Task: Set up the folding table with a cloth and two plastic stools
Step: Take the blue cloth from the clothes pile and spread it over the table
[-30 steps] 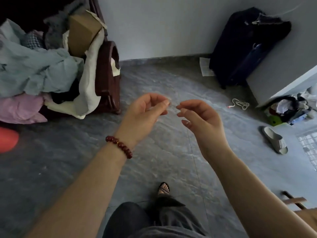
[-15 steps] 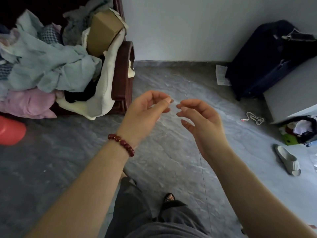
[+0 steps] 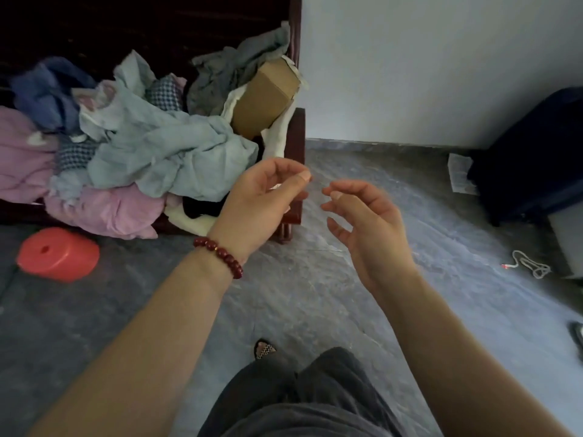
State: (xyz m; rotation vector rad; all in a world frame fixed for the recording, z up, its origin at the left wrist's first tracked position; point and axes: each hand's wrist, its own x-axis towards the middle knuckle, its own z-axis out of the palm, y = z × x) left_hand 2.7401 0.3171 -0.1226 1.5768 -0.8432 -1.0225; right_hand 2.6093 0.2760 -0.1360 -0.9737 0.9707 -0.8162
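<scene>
We judge the setup barely begun: no folding table in view, one red stool [image 3: 58,254] tipped on the floor [image 3: 315,294] near its left edge, our left hand [image 3: 262,206] and right hand [image 3: 369,225] loosely curled, holding nothing we can make out.

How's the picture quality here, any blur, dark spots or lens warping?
Head view: dim, flat light; the right hand shows motion blur at the fingertips; the sofa back is nearly black; wide-angle bending curves the wall-floor edge.

Both hands, left hand [image 3: 262,200] and right hand [image 3: 369,225], hover empty above the floor [image 3: 299,288] near a red stool [image 3: 58,254].
</scene>
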